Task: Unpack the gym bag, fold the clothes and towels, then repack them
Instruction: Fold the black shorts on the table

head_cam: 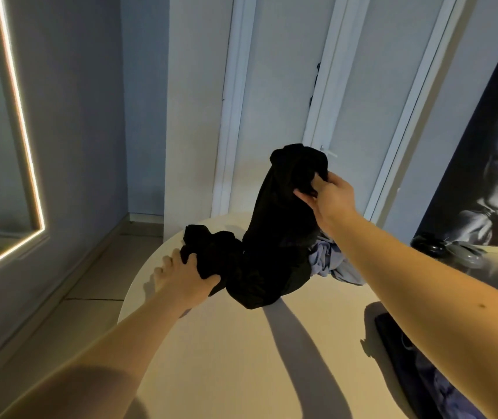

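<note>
While fingers (322, 181) of the right hand (331, 198) clench the upper end of the black garment (275, 237), raised toward one o'clock, the left hand (182, 278) grips its lower end at ten o'clock on the table (241, 373). Hazard: the bunched middle, just beside blue cloth (329, 261) at two o'clock, may drag it off the rim.

black garment (275, 237), pale blue cloth (329, 261), cream table (241, 358), white doors (287, 86).

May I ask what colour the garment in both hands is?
The garment is black, best seen in the head view.
</note>
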